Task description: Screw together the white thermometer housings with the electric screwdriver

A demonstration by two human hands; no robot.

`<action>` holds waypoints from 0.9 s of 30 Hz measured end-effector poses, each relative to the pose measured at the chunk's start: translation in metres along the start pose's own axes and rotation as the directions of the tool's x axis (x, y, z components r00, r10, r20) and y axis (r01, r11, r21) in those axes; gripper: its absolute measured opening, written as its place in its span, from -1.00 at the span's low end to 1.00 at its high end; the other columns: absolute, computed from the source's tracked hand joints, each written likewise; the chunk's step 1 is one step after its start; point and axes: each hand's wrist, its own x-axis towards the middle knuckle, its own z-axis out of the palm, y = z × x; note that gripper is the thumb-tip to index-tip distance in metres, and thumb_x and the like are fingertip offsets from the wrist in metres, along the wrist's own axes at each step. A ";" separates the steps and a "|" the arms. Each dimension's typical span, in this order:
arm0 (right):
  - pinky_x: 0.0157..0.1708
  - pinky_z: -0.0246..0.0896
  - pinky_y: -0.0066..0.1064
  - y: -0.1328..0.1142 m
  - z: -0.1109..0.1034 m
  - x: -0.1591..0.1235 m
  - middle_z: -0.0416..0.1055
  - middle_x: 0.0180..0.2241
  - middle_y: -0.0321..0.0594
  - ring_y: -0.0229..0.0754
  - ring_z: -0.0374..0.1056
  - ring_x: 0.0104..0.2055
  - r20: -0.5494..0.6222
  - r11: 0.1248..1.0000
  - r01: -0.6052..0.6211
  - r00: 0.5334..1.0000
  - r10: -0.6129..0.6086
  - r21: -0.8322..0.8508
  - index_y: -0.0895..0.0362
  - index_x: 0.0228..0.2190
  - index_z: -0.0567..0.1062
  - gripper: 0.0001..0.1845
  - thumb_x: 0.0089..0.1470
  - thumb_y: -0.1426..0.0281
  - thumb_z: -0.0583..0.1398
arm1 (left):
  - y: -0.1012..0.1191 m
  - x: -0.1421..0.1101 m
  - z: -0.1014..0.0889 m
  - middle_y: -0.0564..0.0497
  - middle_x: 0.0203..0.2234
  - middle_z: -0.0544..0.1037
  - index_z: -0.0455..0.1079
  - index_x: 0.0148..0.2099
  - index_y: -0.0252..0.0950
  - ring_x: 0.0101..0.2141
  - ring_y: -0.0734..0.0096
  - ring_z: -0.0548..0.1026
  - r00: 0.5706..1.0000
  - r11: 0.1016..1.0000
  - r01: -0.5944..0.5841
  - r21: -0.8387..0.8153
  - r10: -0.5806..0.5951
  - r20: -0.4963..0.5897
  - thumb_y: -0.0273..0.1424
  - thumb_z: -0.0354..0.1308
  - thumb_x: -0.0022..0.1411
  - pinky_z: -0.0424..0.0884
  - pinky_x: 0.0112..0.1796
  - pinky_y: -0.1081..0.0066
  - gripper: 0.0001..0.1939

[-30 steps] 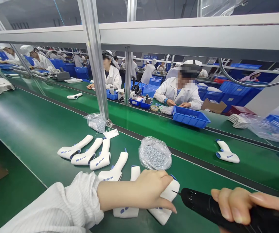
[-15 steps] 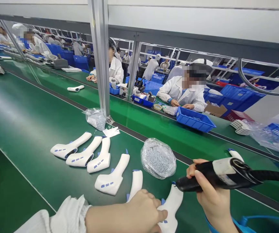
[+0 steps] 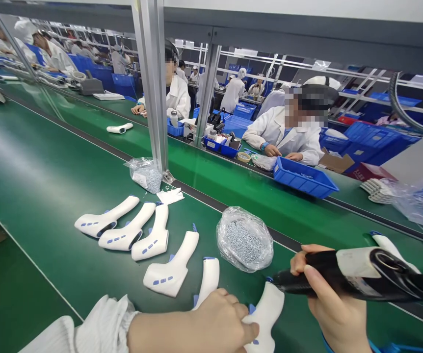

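Note:
My left hand (image 3: 221, 316) is closed on a white gun-shaped housing (image 3: 270, 299) with blue buttons, pressing it to the green bench; the fingers partly cover its wide end. In my right hand (image 3: 334, 306) is a black electric screwdriver (image 3: 327, 272), held almost level. Its tip meets or nearly touches the blue-capped handle end of that housing; contact cannot be made out. Another housing (image 3: 209, 279) lies just left, partly behind my left hand. Beyond them sits an open clear bag of small screws (image 3: 244, 242).
Several similar housings, one of them a white housing (image 3: 165, 269), lie in a row to the left. A second screw bag (image 3: 145, 176) rests by the metal post (image 3: 152, 98). Behind the green conveyor (image 3: 204, 166), a co-worker (image 3: 285, 127) sits by a blue bin (image 3: 303, 179).
The view has shifted slightly. The screwdriver and my right hand appear a little farther right and lower, with the tip still at the housing's handle end. My left hand keeps its hold.

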 end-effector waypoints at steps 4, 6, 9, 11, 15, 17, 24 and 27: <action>-0.41 0.22 -0.44 0.003 0.001 0.002 0.23 -0.43 -0.15 -0.14 0.19 -0.43 0.017 0.999 -0.017 1.000 0.017 -0.039 0.13 -0.20 0.32 -0.76 0.23 0.24 0.21 | 0.001 0.000 -0.005 0.01 -0.32 0.50 0.30 -0.07 -0.25 -0.40 0.33 0.47 1.000 1.000 -0.006 0.010 0.006 0.014 -0.16 0.03 0.16 0.25 -0.52 0.41 -0.64; -0.44 0.22 -0.45 0.002 0.002 0.004 0.22 -0.45 -0.17 -0.14 0.19 -0.45 0.020 0.999 -0.013 1.000 0.014 -0.048 0.13 -0.21 0.31 -0.75 0.23 0.23 0.20 | 0.000 0.000 -0.005 0.01 -0.34 0.50 0.30 -0.08 -0.25 -0.41 0.33 0.47 1.000 1.000 -0.008 0.018 0.008 -0.005 -0.15 0.03 0.16 0.25 -0.52 0.41 -0.65; -0.47 0.20 -0.44 0.000 0.003 0.006 0.22 -0.46 -0.17 -0.14 0.18 -0.46 0.029 0.997 -0.016 0.999 0.018 -0.071 0.13 -0.21 0.31 -0.76 0.23 0.23 0.20 | -0.001 0.001 0.000 0.00 -0.34 0.50 0.30 -0.08 -0.24 -0.42 0.34 0.47 0.999 1.000 -0.016 0.024 0.017 -0.050 -0.13 0.03 0.16 0.23 -0.53 0.41 -0.64; -0.47 0.19 -0.41 0.001 0.002 0.005 0.22 -0.44 -0.15 -0.12 0.19 -0.45 0.036 0.996 -0.017 0.999 0.021 -0.093 0.14 -0.22 0.32 -0.75 0.22 0.23 0.21 | -0.001 0.001 0.005 0.00 -0.33 0.50 0.29 -0.07 -0.23 -0.42 0.34 0.46 0.998 0.999 -0.023 0.023 0.025 -0.062 -0.12 0.02 0.16 0.19 -0.55 0.42 -0.63; -0.46 0.19 -0.37 0.008 -0.004 0.002 0.21 -0.40 -0.14 -0.10 0.20 -0.45 0.061 0.991 -0.042 0.997 0.050 -0.131 0.13 -0.19 0.31 -0.74 0.23 0.22 0.20 | -0.001 0.002 0.020 -0.01 -0.29 0.51 0.28 -0.09 -0.22 -0.44 0.38 0.46 0.991 0.999 -0.009 0.046 0.015 -0.136 -0.11 0.01 0.16 0.12 -0.58 0.44 -0.64; -0.45 0.21 -0.36 0.011 -0.006 0.001 0.21 -0.36 -0.12 -0.10 0.20 -0.43 0.079 0.986 -0.060 0.994 0.073 -0.154 0.12 -0.19 0.32 -0.75 0.24 0.22 0.19 | 0.000 0.002 0.028 0.00 -0.31 0.51 0.28 -0.11 -0.20 -0.45 0.41 0.45 0.982 0.997 0.021 0.068 -0.008 -0.188 -0.16 0.03 0.17 0.12 -0.55 0.46 -0.70; -0.42 0.20 -0.47 0.002 -0.002 0.004 0.21 -0.41 -0.18 -0.13 0.19 -0.40 0.107 0.984 -0.074 0.990 0.092 -0.161 0.11 -0.20 0.27 -0.73 0.26 0.18 0.17 | -0.001 0.007 0.051 0.02 -0.31 0.52 0.27 -0.13 -0.19 -0.47 0.50 0.45 0.949 0.999 -0.002 0.041 0.015 -0.314 -0.18 -0.02 0.22 0.10 -0.54 0.49 -0.75; -0.43 0.18 -0.49 -0.001 0.001 0.005 0.19 -0.46 -0.21 -0.16 0.17 -0.44 0.084 0.980 -0.097 0.990 0.112 -0.172 0.12 -0.28 0.27 -0.74 0.25 0.20 0.18 | -0.001 0.014 0.062 0.06 -0.40 0.54 0.32 -0.26 -0.24 -0.53 0.55 0.44 0.940 0.997 0.060 -0.043 -0.071 -0.335 -0.16 -0.02 0.22 0.07 -0.59 0.49 -0.74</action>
